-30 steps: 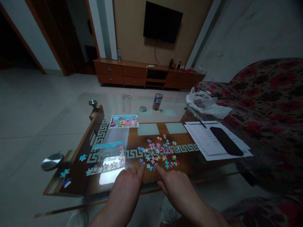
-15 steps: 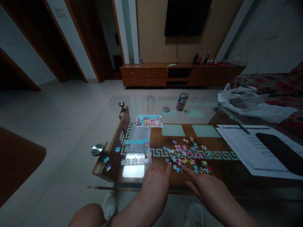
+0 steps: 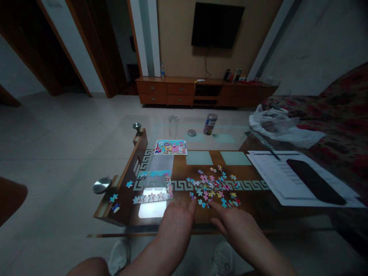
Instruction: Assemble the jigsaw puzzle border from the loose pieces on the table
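Loose jigsaw pieces (image 3: pixel 205 194) in pink, blue and yellow lie scattered on the glass coffee table (image 3: pixel 253 214). My left hand (image 3: pixel 178 216) is palm down near the table's front edge, open, thumb stretched toward the pile's left edge; its other fingers bend down, tips hidden. At the pile's near edge, my right hand (image 3: pixel 234 222) is open, index finger extended to the pieces and thumb apart. Left of the pile is a partly assembled puzzle border (image 3: pixel 153 198), joined along top, right and bottom. Behind it lies a cartoon picture card (image 3: pixel 171 147).
Several stray pieces (image 3: pixel 114 198) lie at the table's left end. Farther back stand a clear jar (image 3: pixel 173 125), a metal lid (image 3: pixel 191 133) and a printed can (image 3: pixel 210 124). Papers (image 3: pixel 270 172), a black phone (image 3: pixel 314 182) and a plastic bag (image 3: pixel 284 124) are on the right.
The view has turned slightly right, so everything appears shifted left. Both hands keep nearly the same places beside the pieces.
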`<state>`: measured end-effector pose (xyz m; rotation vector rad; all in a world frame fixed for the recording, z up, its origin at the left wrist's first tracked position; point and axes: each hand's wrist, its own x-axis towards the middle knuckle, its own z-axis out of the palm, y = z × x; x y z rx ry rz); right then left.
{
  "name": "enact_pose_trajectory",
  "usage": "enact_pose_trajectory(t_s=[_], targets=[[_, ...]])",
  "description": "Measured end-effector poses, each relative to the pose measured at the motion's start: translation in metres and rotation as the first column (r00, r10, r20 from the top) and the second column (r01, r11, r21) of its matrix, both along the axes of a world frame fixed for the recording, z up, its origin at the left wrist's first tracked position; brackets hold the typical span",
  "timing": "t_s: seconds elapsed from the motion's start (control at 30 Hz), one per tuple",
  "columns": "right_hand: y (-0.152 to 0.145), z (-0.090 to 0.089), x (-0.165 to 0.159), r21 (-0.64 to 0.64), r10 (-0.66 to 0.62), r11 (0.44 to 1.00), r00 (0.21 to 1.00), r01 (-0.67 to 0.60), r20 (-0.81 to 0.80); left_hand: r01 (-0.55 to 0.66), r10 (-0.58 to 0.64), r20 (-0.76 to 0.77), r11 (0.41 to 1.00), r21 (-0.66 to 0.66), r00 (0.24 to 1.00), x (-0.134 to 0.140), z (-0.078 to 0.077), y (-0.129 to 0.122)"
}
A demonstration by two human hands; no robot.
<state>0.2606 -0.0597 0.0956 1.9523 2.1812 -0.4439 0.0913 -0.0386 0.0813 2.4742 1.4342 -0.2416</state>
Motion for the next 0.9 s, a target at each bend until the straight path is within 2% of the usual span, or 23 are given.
enact_pose_trajectory(t_s=[0.37,0.53,0.73,0.9], targets=[[-0.001,0.019,-0.006,-0.048,-0.013,0.999,0.999,0.012,-0.030,0.018,-0.018,-0.009,1.000,0.024,1.000,-0.003,-0.013,0.000],[0.000,0.017,-0.003,-0.011,-0.021,1.000,0.998,0.020,-0.056,0.017,-0.016,-0.029,1.000,0.010,0.999,-0.003,-0.013,0.000],[0.006,0.014,0.010,0.089,-0.139,0.985,0.985,0.148,-0.097,0.011,-0.011,-0.013,1.000,-0.005,1.000,-0.003,-0.013,0.000],[0.007,0.006,0.018,0.125,-0.103,0.983,0.971,0.132,-0.214,0.012,-0.012,0.014,1.000,-0.007,1.000,-0.005,-0.013,0.000]])
